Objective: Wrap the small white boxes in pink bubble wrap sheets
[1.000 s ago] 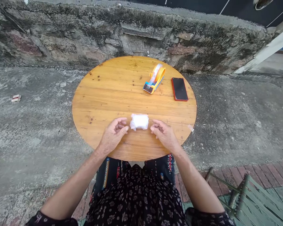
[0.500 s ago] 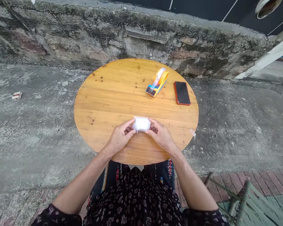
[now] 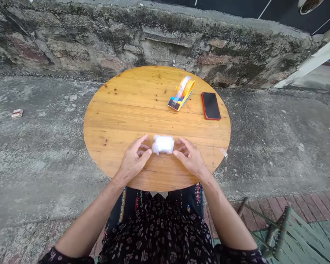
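A small white bundle in clear, crinkled plastic wrapping (image 3: 163,144) lies on the round wooden table (image 3: 126,117), near its front edge. On its left side is my left hand (image 3: 134,157), fingers apart and curved, the thumb tip close to the wrapping. My right hand (image 3: 190,157) is spread on the other side, thumb tip by the bundle's lower right corner. Neither hand grips the bundle. What is inside the wrapping cannot be made out.
Toward the back of the table stands a yellow and blue tape dispenser (image 3: 182,94) with a roll of tape. To its right lies a red-edged phone (image 3: 211,106). A tape strip (image 3: 224,153) hangs at the right edge. A green chair (image 3: 297,234) is at lower right; a stone wall (image 3: 165,40) rises behind.
Both hands have let go of the wrapped bundle and moved slightly apart, fingers opening. The bundle now rests on the table. The whole view has shifted a little.
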A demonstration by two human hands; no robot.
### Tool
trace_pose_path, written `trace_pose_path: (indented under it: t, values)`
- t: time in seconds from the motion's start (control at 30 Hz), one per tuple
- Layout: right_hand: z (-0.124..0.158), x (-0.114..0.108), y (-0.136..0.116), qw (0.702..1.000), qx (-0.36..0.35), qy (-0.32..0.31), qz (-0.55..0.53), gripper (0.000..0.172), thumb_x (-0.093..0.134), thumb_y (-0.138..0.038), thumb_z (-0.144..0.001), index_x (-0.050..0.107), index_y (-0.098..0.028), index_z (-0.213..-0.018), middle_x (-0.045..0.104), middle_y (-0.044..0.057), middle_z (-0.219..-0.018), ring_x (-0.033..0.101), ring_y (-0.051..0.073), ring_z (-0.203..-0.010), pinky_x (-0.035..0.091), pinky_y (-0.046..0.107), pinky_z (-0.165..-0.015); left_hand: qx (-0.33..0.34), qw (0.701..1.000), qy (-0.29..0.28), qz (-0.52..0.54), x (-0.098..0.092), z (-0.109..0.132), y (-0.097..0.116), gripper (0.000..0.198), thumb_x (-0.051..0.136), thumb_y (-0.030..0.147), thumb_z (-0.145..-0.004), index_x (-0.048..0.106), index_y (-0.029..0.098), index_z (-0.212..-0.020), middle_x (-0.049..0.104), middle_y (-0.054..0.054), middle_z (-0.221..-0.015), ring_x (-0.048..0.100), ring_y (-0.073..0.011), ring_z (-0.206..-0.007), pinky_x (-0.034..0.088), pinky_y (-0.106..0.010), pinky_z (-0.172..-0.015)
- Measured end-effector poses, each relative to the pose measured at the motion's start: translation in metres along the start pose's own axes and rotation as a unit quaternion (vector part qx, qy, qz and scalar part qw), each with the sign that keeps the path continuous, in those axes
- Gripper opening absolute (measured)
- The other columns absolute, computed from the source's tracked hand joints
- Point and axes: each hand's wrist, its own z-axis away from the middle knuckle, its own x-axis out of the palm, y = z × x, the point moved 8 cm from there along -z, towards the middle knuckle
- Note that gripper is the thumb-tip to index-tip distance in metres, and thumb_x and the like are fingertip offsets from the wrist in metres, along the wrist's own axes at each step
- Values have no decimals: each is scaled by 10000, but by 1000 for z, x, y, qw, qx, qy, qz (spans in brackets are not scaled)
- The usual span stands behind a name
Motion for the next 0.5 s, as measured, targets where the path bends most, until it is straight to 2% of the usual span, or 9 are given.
trace_pose_path:
  t: [0.07,0.13,0.3,0.4,0.5]
  values:
    - [1,4,-4,1000,-24,-17,6,503,599,-286,-832,513,-200,-1319,627,123,-1225,634,203,-912,530,330,-670,-6,999,-28,23,6,-1,-1,501,577,302,-858,500,161,-1333,591,-133,-1237,635,-196,-974,560,-355,-822]
    - [0,11,-9,998,-44,-47,8,493,566,-257,-859,498,-199,-1344,633,116,-1231,633,209,-946,535,343,-707,-7,998,-50,32,14,-3,-4,488,562,301,-869,511,149,-1330,615,-133,-1214,632,-218,-1016,541,-397,-885]
    - [-2,14,-15,997,-57,-59,-5,482,552,-245,-876,496,-218,-1354,654,90,-1193,630,211,-956,538,366,-750,7,999,-44,16,21,-4,-5,494,573,321,-865,525,145,-1324,605,-136,-1252,617,-235,-1068,509,-422,-951]
    - [4,9,-9,998,-35,-54,-23,498,577,-273,-867,488,-241,-1356,645,86,-1201,631,217,-965,539,366,-736,-14,999,-38,9,13,0,-4,518,591,343,-853,518,147,-1327,598,-134,-1250,624,-223,-1035,529,-396,-909]
    - [17,-5,6,999,2,-1,-32,447,592,-285,-857,529,-242,-1298,638,93,-1184,629,223,-974,539,373,-743,-30,999,10,-16,-6,8,-7,531,614,361,-835,521,151,-1314,603,-127,-1211,633,-211,-993,545,-375,-859]
